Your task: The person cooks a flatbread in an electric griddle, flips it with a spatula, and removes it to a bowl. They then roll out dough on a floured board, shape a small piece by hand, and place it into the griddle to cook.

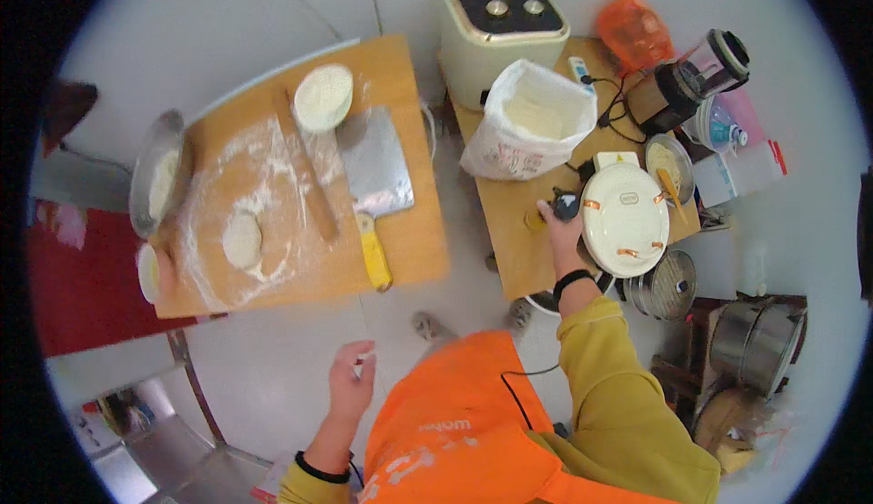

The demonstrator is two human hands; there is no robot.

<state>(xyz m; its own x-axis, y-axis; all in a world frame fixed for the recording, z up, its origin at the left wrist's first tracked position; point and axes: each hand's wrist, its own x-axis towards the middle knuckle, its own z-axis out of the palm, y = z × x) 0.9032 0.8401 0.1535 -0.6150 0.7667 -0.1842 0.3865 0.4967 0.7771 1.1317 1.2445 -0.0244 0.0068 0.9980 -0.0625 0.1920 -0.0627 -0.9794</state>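
My right hand (563, 231) reaches over the right table and touches a dark-topped bottle (565, 204), beside a cream-coloured electric pan with a closed lid (625, 221); whether the fingers grip it is not clear. My left hand (352, 374) hangs in the air below the left board, its fingers curled apart and holding nothing. On the floured wooden board (423, 231) lie a piece of dough (243, 240), a rolling pin (310, 177) and a cleaver with a yellow handle (375, 252). A bowl of flour (324, 98) stands at the board's back.
An open sack of flour (525, 129) stands before a cream appliance (505, 33). Beyond are a blender (689, 81) and a metal bowl with a wooden-coloured utensil (670, 163). A metal basin (160, 177) and small bowl (148, 273) edge the board. Steel pots (753, 344) stand lower right.
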